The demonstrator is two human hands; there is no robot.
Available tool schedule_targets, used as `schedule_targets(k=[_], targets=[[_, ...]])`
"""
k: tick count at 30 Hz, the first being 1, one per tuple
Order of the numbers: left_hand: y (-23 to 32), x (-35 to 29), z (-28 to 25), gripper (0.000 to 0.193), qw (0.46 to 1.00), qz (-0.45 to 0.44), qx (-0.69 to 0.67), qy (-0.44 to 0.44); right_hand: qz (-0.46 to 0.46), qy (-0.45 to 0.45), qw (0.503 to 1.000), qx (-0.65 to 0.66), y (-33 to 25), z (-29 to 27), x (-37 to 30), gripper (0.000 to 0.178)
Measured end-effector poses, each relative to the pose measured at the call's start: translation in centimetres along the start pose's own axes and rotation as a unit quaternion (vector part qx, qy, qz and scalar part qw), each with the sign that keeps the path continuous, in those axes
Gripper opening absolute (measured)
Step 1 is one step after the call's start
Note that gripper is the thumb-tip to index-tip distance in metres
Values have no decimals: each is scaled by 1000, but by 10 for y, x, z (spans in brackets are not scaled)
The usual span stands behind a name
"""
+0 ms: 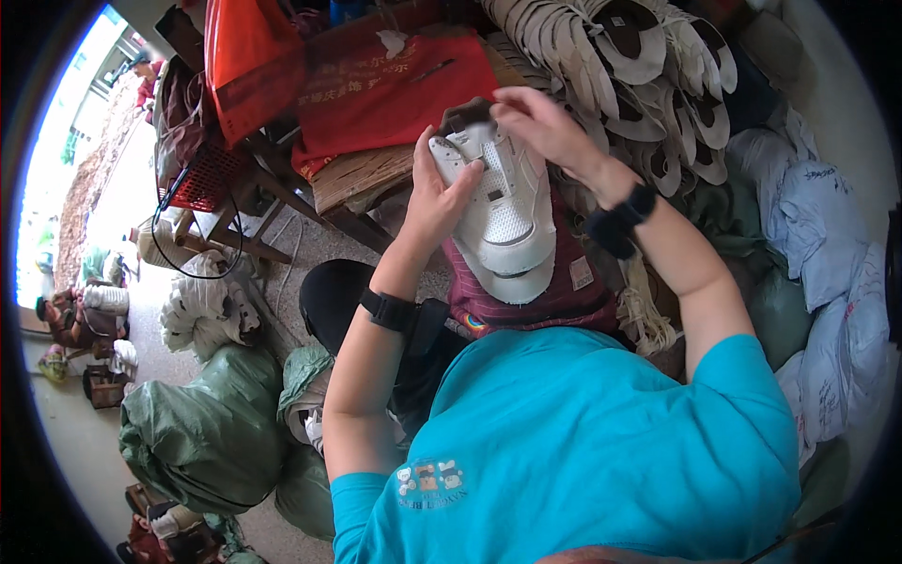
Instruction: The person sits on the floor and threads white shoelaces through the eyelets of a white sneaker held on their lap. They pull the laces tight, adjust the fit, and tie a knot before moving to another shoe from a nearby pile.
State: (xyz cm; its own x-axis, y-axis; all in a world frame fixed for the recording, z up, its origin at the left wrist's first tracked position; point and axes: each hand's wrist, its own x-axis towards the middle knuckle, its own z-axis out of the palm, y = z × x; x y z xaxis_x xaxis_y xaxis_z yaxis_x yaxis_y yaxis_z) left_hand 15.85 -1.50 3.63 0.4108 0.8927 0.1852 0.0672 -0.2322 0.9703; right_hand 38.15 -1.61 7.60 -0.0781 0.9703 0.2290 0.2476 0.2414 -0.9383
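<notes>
A white shoe upper with a mesh tongue and eyelet strips lies toe toward me over my lap. My left hand grips its left side, the thumb pressed on the eyelet strip and the fingers behind it. At the upper's dark-lined heel end, my right hand is raised with its fingers curled together. Whatever those fingertips may pinch is too small to make out. Under the upper lies a maroon striped cloth.
Ahead stands a wooden bench covered by a red cloth bag with a thin dark tool on it. Stacked shoe uppers rise at the far right. White sacks line the right; green sacks lie left.
</notes>
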Motion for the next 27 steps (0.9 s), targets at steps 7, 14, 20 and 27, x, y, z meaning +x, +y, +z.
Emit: schedule_targets(k=[7, 14, 20, 27], targets=[[-17, -16, 8, 99, 998, -16, 65, -20, 34, 16, 998, 40, 66, 32, -8, 49], [-29, -29, 27, 112, 977, -15, 203, 60, -38, 24, 981, -189, 81, 40, -11, 49], [-53, -39, 32, 121, 976, 27, 201, 79, 86, -53, 990, 103, 79, 1, -36, 44], [-41, -38, 35, 120, 989, -30, 136, 41, 378, -58, 913, -143, 257, -148, -230, 25]])
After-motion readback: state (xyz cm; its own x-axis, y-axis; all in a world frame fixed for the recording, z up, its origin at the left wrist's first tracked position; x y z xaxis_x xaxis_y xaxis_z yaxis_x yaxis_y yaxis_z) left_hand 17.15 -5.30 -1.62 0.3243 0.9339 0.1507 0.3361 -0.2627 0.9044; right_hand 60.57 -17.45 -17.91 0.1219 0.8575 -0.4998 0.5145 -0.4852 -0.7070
